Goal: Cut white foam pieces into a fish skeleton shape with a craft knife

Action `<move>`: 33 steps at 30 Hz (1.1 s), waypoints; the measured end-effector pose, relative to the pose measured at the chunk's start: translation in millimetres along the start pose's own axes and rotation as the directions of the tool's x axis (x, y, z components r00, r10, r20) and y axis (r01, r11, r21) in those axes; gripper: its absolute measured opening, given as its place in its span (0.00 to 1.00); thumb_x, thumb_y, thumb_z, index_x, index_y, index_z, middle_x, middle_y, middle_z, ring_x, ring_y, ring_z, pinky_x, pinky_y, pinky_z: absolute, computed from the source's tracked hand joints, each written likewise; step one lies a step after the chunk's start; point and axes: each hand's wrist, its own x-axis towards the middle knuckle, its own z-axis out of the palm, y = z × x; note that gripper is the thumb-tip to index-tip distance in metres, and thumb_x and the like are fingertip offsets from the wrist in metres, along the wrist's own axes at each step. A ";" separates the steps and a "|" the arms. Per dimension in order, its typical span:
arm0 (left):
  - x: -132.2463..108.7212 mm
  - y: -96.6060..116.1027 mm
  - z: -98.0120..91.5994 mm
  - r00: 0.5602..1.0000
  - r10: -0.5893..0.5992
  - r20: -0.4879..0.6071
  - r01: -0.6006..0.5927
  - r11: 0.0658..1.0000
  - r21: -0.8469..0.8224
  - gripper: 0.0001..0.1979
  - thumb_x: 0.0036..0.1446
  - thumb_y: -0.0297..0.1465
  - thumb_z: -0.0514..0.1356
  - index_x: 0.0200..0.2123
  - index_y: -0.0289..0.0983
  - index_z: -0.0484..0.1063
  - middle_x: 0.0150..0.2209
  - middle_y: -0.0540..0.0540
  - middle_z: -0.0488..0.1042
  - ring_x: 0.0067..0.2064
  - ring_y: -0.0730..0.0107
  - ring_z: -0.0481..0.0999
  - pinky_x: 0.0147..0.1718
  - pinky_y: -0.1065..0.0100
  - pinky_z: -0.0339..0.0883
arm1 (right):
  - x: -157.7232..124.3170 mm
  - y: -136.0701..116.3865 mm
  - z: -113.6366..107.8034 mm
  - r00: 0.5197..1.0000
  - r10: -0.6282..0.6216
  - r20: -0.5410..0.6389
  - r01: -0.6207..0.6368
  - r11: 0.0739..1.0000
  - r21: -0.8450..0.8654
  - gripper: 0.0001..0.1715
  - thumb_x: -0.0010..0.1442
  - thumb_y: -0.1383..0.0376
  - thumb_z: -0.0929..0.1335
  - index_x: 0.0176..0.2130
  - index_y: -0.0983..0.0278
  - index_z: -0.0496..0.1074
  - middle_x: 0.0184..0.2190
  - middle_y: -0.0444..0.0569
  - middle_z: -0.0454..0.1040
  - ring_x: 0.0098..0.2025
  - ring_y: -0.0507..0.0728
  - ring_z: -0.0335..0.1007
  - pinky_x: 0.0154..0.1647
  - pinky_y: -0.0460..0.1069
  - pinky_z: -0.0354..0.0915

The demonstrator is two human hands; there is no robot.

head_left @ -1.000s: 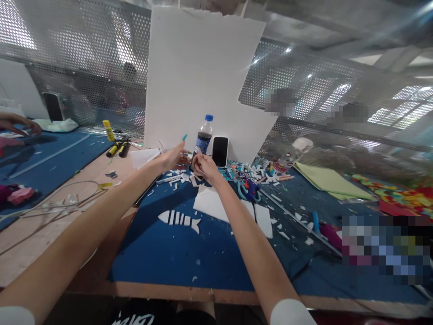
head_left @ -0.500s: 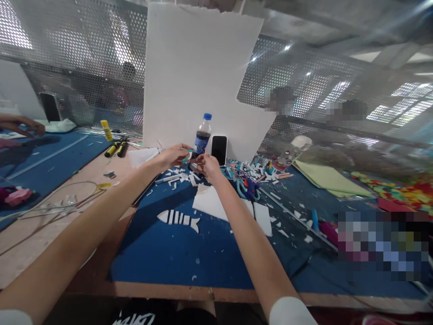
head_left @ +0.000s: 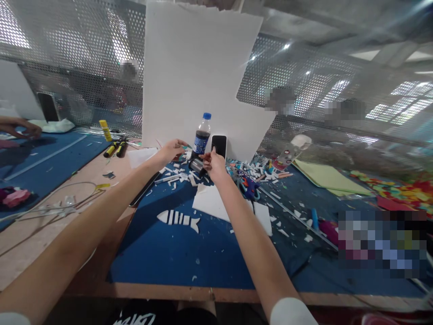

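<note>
White cut-out pieces laid in a row form a fish shape (head_left: 178,218) on the blue mat (head_left: 179,257). My left hand (head_left: 173,150) reaches over white scraps, fingers extended to the right, with nothing visible in them. Across from it, my right hand (head_left: 215,165) has its thumb raised apart from its fingers, in front of a propped phone (head_left: 219,143). A dark cylindrical object (head_left: 196,165) lies between the hands, close to my right fingertips; whether they touch is unclear. Behind it stands a cola bottle (head_left: 200,141) with a blue cap.
White sheet pieces (head_left: 211,201) lie beyond the fish shape. Blue scissors (head_left: 249,188) and many scraps (head_left: 257,170) sit to the right, near yellow-green paper (head_left: 329,177). Yellow-black pliers (head_left: 115,148) and a glue stick (head_left: 105,130) are left. Another person's hand (head_left: 22,127) shows far left.
My hands, close together before, have moved apart: the left slightly left, the right slightly right. The dark cylinder between them shows more fully now.
</note>
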 end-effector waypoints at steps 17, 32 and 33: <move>-1.6 1.5 0.8 1.000 -0.005 0.019 0.004 0.998 0.060 0.08 0.58 0.18 0.52 0.38 0.34 0.66 0.20 0.55 0.64 0.19 0.82 0.61 0.21 0.76 0.52 | -11.8 -9.3 13.7 1.000 0.012 -0.008 -0.009 0.968 0.249 0.15 0.63 0.62 0.65 0.49 0.67 0.68 0.45 0.51 0.71 0.41 0.56 0.71 0.40 0.54 0.71; 7.2 -19.2 -2.9 0.944 0.209 0.256 -0.278 0.922 0.270 0.13 0.52 0.21 0.56 0.42 0.35 0.65 0.21 0.56 0.63 0.24 0.76 0.63 0.25 0.72 0.54 | -12.1 2.1 4.5 0.995 -0.082 -0.061 0.059 0.949 -0.310 0.15 0.64 0.60 0.64 0.47 0.67 0.68 0.40 0.49 0.72 0.35 0.53 0.71 0.33 0.50 0.71; 7.4 -20.4 -3.2 0.936 0.220 0.273 -0.299 0.907 0.295 0.13 0.52 0.21 0.56 0.42 0.35 0.66 0.21 0.55 0.64 0.25 0.75 0.64 0.26 0.72 0.54 | -12.4 2.2 3.7 0.996 -0.079 -0.043 0.059 0.938 -0.341 0.15 0.64 0.60 0.64 0.47 0.66 0.68 0.42 0.50 0.72 0.37 0.54 0.71 0.36 0.52 0.71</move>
